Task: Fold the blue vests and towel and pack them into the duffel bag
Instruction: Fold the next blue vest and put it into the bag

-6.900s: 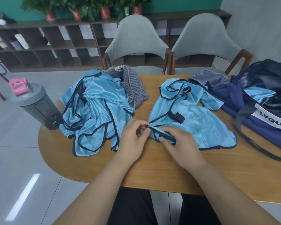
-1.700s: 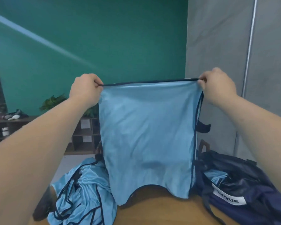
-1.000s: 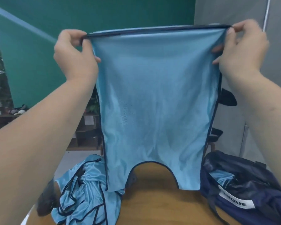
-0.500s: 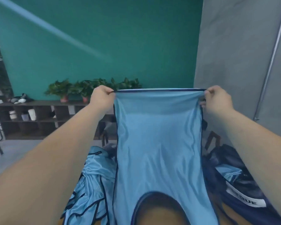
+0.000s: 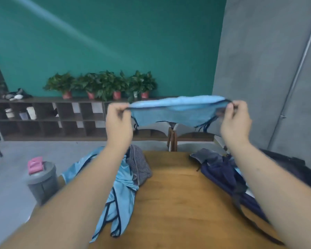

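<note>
Blue vest (image 5: 176, 112) is up in the air, stretched wide between both hands and turned almost flat, so it shows as a light blue band with dark trim and a few dark straps dangling from its underside. Left hand (image 5: 118, 123) has its fingers (image 5: 121, 109) curled in, pinching the vest's left corner. Right hand (image 5: 235, 121) mirrors it at the other corner, fingers clamped on the dark hem. Both arms reach forward, and the vest hangs above the far end of the desk (image 5: 178, 203), touching nothing below. Blur softens the cloth, so how it is folded is hard to read.

Down on the desk, left side, sits the pile of blue vests (image 5: 122, 187), crumpled, with one part spilling toward the near left edge. Tucked against its far side is the grey striped towel (image 5: 139, 167), bunched up. Over on the right lies the navy duffel bag (image 5: 221, 173), slumped, with a strap trailing along the wood toward the near edge.

Just left of the pile stands a grey bottle (image 5: 41, 178) with a pink lid. Behind the desk a wooden chair frame (image 5: 172, 141) shows under the raised vest. Further back, a low dark shelf (image 5: 48, 117) runs along the green wall, with potted plants (image 5: 104, 85) lined up on top.
</note>
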`<act>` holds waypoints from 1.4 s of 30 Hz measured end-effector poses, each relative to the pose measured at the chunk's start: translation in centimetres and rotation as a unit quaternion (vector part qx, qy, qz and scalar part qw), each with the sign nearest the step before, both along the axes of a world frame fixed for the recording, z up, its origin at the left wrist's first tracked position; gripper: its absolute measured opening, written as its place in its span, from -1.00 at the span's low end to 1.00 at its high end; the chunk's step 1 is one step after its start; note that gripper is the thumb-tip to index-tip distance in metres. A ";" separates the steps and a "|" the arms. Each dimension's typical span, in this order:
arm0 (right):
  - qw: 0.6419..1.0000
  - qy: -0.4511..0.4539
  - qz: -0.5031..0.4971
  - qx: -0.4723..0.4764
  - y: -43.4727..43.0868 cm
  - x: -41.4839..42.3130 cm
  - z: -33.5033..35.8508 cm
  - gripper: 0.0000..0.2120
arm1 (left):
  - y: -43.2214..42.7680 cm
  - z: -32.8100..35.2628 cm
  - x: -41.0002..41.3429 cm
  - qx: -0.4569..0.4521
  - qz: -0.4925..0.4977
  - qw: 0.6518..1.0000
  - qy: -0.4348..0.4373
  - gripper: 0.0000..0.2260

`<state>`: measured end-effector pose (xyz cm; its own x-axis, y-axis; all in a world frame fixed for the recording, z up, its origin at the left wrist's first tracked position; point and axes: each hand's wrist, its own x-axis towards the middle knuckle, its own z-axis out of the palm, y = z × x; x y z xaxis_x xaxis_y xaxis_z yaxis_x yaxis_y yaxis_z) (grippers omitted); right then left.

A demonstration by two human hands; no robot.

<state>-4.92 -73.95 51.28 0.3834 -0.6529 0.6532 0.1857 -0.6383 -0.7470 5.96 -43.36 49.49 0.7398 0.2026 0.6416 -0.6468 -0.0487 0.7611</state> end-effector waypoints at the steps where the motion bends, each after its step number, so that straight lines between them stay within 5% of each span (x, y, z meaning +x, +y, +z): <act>1: 0.999 0.030 0.007 0.010 0.5 -0.5 -3.4 -0.84 | -0.1 -3.5 -1.1 0.007 -0.004 1.000 0.029 -0.78; 5: 0.985 0.162 0.040 0.044 2.5 -3.1 -17.2 -0.89 | 0.4 -16.4 -5.7 0.063 -0.017 0.986 0.153 -0.80; 9: 0.962 0.269 0.045 -0.022 3.0 -6.1 -25.4 -0.94 | 3.5 -25.0 -7.0 0.257 -0.034 0.944 0.201 -0.79; 13: 0.941 0.323 0.006 -0.102 0.6 -7.5 -27.7 -0.92 | 7.1 -26.6 -6.1 0.396 -0.016 0.899 0.189 -0.80; 21: 0.891 0.353 -0.088 -0.271 -0.9 -8.3 -29.6 -0.88 | 6.8 -26.4 -6.9 0.512 0.081 0.852 0.071 -0.85; 26: 0.892 0.362 -0.070 -0.264 -1.1 -8.2 -29.5 -0.86 | 7.0 -26.9 -6.9 0.534 0.119 0.836 0.043 -0.85; 31: 0.925 0.247 0.029 -0.286 -0.8 -9.1 -28.7 -0.81 | 6.9 -27.0 -7.2 0.523 0.168 0.836 -0.001 -0.89; 36: 0.970 0.175 0.055 -0.158 -0.4 -10.7 -27.1 -0.79 | 7.2 -26.1 -8.3 0.440 0.172 0.880 0.052 -0.89; 42: 0.982 0.096 0.091 -0.137 0.5 -12.7 -26.2 -0.79 | 7.0 -24.6 -11.2 0.276 0.088 0.955 0.064 -0.93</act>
<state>-17.57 -73.44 25.04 0.6113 -0.3727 0.6982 0.1873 -0.7890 -0.5852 -5.24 -36.35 24.86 0.8046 -0.0121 0.5937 -0.4959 -0.5638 0.6605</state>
